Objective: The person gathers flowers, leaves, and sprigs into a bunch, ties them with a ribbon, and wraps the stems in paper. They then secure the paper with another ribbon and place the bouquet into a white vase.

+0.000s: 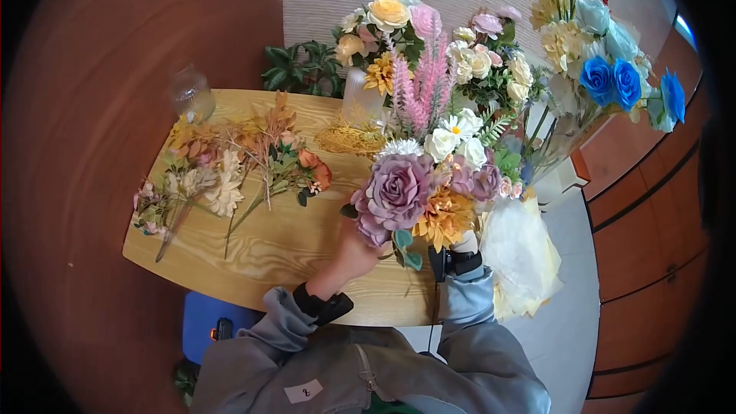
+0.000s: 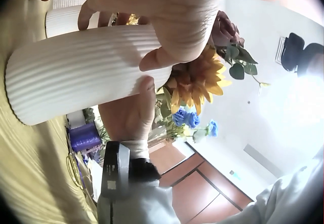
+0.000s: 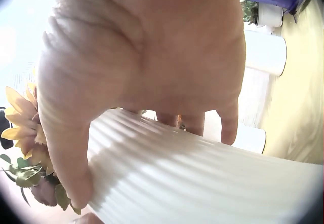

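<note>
A white ribbed vase [image 2: 76, 74] stands on the wooden table, and its body is hidden under the blooms in the head view. Curled around one side of it near the mouth is my left hand [image 1: 358, 249]. My right hand [image 3: 147, 57] grips the opposite side, also high up; the two thumbs come close together in the left wrist view. Artificial flowers fill the vase: a large mauve rose [image 1: 395, 192], an orange sunflower-like bloom [image 1: 445, 218], white flowers [image 1: 452, 138] and tall pink sprigs [image 1: 422, 80]. Mauve and orange blooms lean over both hands.
Loose artificial stems [image 1: 264, 161] lie on the table's left side, near a clear glass jar [image 1: 192, 92]. Yellow straw [image 1: 349, 139] and more filled vases stand behind. Blue roses [image 1: 613, 80] rise at right, above pale wrapping paper [image 1: 517, 253]. A blue stool [image 1: 207, 326] is below.
</note>
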### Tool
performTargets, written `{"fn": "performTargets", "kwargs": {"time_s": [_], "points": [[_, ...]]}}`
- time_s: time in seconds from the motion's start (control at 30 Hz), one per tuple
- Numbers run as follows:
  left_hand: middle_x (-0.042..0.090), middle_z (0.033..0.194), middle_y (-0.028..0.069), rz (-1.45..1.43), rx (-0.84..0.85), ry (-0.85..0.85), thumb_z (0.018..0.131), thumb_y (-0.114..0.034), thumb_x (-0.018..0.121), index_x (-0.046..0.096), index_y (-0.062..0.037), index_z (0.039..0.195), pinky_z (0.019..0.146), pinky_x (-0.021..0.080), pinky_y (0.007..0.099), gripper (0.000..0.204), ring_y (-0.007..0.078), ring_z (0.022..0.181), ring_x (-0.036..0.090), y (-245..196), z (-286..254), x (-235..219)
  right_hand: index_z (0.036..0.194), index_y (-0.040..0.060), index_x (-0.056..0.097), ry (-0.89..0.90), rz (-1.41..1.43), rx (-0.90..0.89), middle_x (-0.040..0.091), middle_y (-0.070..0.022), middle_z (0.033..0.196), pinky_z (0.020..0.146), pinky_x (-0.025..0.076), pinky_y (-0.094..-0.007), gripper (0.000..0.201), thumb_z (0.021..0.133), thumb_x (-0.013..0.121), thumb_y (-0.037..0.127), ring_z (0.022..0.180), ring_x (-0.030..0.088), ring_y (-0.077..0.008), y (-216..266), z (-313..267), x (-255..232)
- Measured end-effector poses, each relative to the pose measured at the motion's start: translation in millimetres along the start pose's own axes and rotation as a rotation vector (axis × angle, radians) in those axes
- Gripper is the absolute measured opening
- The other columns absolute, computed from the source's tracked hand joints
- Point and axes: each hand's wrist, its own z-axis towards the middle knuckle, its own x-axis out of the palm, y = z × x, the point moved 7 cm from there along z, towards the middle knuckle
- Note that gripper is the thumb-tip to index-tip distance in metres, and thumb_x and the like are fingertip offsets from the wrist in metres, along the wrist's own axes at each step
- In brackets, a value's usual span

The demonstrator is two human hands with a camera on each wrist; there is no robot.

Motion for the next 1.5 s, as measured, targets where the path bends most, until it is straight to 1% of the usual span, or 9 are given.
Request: {"fn": "performTargets", "kwargs": {"time_s": [0.13, 0.17, 0.43, 0.83, 1.17, 1.23, 1.4, 1.47, 1.5], "points": [[0.046, 0.117, 0.0130, -0.427, -0.087, -0.088, 0.082, -0.026, 0.049, 0.032, 0.0020, 0.125, 0.093, 0.033, 0.0302, 0.054, 0.0195, 0.109, 0.044, 28, 14, -30, 0.129, 0.0086, 0.027, 0.210, 0.730, 0.000, 0.033, -0.0102, 0.130, 0.098, 0.031, -0.0379, 0.044, 0.090, 0.034, 0.026, 0.116, 0.037, -0.0252, 5, 2, 18], [0.050, 0.114, 0.0127, -0.342, -0.052, -0.093, 0.086, -0.038, 0.039, 0.036, 0.0007, 0.123, 0.088, 0.037, 0.0302, 0.054, 0.0196, 0.105, 0.047, 23, 24, -38, 0.128, 0.0082, 0.030, -0.217, 0.569, 0.121, 0.037, -0.0100, 0.126, 0.097, 0.033, -0.0378, 0.041, 0.090, 0.034, 0.025, 0.113, 0.039, -0.0246, -34, -8, -26], [0.048, 0.116, 0.0098, -1.019, -0.521, -0.036, 0.088, -0.044, 0.035, 0.035, -0.0100, 0.123, 0.081, 0.042, 0.0370, 0.049, 0.0216, 0.101, 0.050, 28, 69, -42, 0.122, 0.0033, 0.036, -0.027, 0.277, 0.266, 0.046, -0.0097, 0.105, 0.082, 0.037, -0.0364, 0.046, 0.086, 0.040, 0.031, 0.093, 0.045, -0.0230, -42, 8, -13], [0.043, 0.123, 0.0042, -1.129, -0.155, 0.017, 0.089, -0.029, 0.034, 0.032, -0.0095, 0.129, 0.093, 0.032, 0.0378, 0.044, 0.0174, 0.109, 0.042, -10, 111, -59, 0.116, -0.0088, 0.037, 0.684, 0.714, 0.369, 0.054, -0.0124, 0.073, 0.050, 0.036, -0.0335, 0.075, 0.072, 0.059, 0.048, 0.057, 0.049, -0.0216, 29, 50, 134], [0.048, 0.112, 0.0064, -0.615, -0.474, -0.461, 0.082, -0.022, 0.047, 0.042, -0.0086, 0.118, 0.078, 0.038, 0.0299, 0.039, 0.0182, 0.095, 0.048, 69, 56, -91, 0.112, -0.0096, 0.040, 0.504, 0.491, 0.482, 0.056, -0.0153, 0.078, 0.053, 0.043, -0.0317, 0.064, 0.073, 0.061, 0.036, 0.063, 0.056, -0.0235, 19, 53, 112], [0.052, 0.107, 0.0095, -0.313, -0.523, -0.092, 0.084, -0.014, 0.044, 0.042, -0.0027, 0.114, 0.076, 0.045, 0.0274, 0.032, 0.0201, 0.091, 0.054, 90, 44, -75, 0.113, -0.0075, 0.041, 0.513, 0.154, 0.539, 0.057, -0.0154, 0.081, 0.055, 0.044, -0.0311, 0.064, 0.075, 0.058, 0.041, 0.064, 0.055, -0.0233, -20, 36, 67], [0.052, 0.104, 0.0075, -0.083, -0.218, 0.099, 0.070, 0.007, 0.051, 0.046, -0.0035, 0.108, 0.079, 0.043, 0.0284, 0.040, 0.0162, 0.095, 0.051, 26, 22, -41, 0.129, 0.0080, 0.028, -0.188, 0.958, 0.241, 0.034, -0.0108, 0.130, 0.099, 0.030, -0.0362, 0.043, 0.088, 0.038, 0.019, 0.116, 0.037, -0.0256, -74, -36, -16], [0.050, 0.108, 0.0084, -0.416, -0.076, 0.090, 0.073, 0.002, 0.057, 0.045, -0.0025, 0.111, 0.084, 0.041, 0.0295, 0.040, 0.0177, 0.099, 0.049, -7, 15, -29, 0.126, 0.0077, 0.034, -0.071, 0.320, 0.133, 0.038, -0.0108, 0.127, 0.099, 0.029, -0.0363, 0.043, 0.086, 0.043, 0.022, 0.116, 0.038, -0.0257, -50, -30, 5], [0.047, 0.113, 0.0086, 0.308, -0.483, 0.419, 0.074, -0.005, 0.061, 0.039, -0.0029, 0.117, 0.088, 0.039, 0.0317, 0.048, 0.0182, 0.104, 0.046, 6, 12, -22, 0.124, 0.0076, 0.037, -0.017, -0.001, 0.082, 0.039, -0.0109, 0.126, 0.099, 0.028, -0.0364, 0.043, 0.085, 0.045, 0.023, 0.116, 0.038, -0.0257, -37, -23, 20]]}}
